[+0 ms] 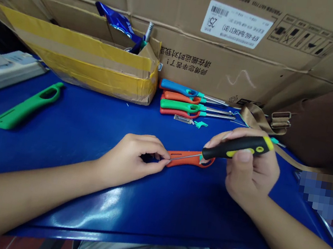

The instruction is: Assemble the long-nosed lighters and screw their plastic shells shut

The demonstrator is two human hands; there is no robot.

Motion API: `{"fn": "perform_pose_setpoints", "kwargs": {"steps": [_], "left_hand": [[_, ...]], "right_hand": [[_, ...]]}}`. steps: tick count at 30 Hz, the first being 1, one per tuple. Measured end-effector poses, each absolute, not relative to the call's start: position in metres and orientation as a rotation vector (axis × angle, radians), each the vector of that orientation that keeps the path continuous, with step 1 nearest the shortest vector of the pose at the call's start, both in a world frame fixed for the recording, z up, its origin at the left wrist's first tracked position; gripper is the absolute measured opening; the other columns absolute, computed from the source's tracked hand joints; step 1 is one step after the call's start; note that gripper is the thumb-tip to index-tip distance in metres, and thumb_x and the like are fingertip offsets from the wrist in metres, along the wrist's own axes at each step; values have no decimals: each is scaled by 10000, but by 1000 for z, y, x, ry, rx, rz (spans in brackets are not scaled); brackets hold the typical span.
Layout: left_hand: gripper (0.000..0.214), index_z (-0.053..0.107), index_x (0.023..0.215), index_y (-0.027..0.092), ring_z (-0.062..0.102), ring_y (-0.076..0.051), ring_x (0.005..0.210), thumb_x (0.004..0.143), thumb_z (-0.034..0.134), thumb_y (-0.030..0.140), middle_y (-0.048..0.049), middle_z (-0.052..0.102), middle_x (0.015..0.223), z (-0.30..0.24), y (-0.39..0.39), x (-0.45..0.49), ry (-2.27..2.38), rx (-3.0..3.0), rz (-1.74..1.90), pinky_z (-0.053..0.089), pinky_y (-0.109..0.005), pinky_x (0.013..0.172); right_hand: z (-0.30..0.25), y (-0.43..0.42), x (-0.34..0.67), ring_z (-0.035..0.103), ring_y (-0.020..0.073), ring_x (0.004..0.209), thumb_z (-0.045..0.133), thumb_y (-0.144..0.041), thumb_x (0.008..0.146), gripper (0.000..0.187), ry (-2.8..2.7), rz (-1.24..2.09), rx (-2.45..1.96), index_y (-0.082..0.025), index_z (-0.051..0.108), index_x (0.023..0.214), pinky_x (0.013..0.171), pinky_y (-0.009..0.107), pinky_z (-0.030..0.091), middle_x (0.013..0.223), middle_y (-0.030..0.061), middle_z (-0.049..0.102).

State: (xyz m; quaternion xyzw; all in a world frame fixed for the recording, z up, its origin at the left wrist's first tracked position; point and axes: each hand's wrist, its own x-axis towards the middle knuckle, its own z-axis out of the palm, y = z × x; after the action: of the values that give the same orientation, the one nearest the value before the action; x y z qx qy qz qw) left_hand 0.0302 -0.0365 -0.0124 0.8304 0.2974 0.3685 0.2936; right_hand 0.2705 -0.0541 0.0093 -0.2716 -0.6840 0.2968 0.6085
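An orange lighter casing (186,159) lies on the blue table, with a small teal piece near its looped right end. The thumb and fingertips of my left hand (136,157) pinch its left end. My right hand (250,175) is wrapped around a screwdriver (229,147) with a black and yellow handle. Its thin shaft slants down to the left across the casing, and the tip meets the casing beside my left fingertips. Whether the tip sits in a screw is too small to tell.
Several long-nosed lighters (182,106) lie in a stack behind, beside a clear tube (183,119) and a teal trigger (200,124). At left are a green casing (26,108) and a power strip (4,69). A yellow-taped box (99,67) and a large carton (180,38) stand behind.
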Motion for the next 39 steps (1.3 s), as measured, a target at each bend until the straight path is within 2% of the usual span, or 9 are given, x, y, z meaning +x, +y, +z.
{"fn": "perform_pose_setpoints", "kwargs": {"steps": [5, 21, 39], "left_hand": [[84, 780, 861, 149, 699, -116, 740, 852, 717, 94, -37, 763, 842, -13, -36, 30, 800, 2190, 995, 543, -197, 712], [72, 786, 865, 154, 689, -114, 717, 867, 720, 124, -39, 755, 827, -10, -38, 30, 812, 2144, 1015, 539, -193, 687], [92, 785, 860, 174, 695, -139, 726, 881, 700, 147, -47, 761, 824, -9, -37, 30, 819, 2146, 998, 552, -231, 688]], "right_hand": [[12, -53, 270, 722, 172, 709, 577, -307, 1003, 161, -1486, 636, -584, -187, 634, 1093, 534, 301, 624, 867, 42, 720], [11, -51, 269, 718, 167, 678, 580, -345, 1002, 159, -1479, 632, -614, -232, 658, 1081, 497, 296, 616, 837, 15, 732], [12, -56, 270, 725, 182, 640, 623, -296, 970, 157, -1473, 755, -620, -212, 647, 1100, 488, 325, 643, 891, 37, 726]]}}
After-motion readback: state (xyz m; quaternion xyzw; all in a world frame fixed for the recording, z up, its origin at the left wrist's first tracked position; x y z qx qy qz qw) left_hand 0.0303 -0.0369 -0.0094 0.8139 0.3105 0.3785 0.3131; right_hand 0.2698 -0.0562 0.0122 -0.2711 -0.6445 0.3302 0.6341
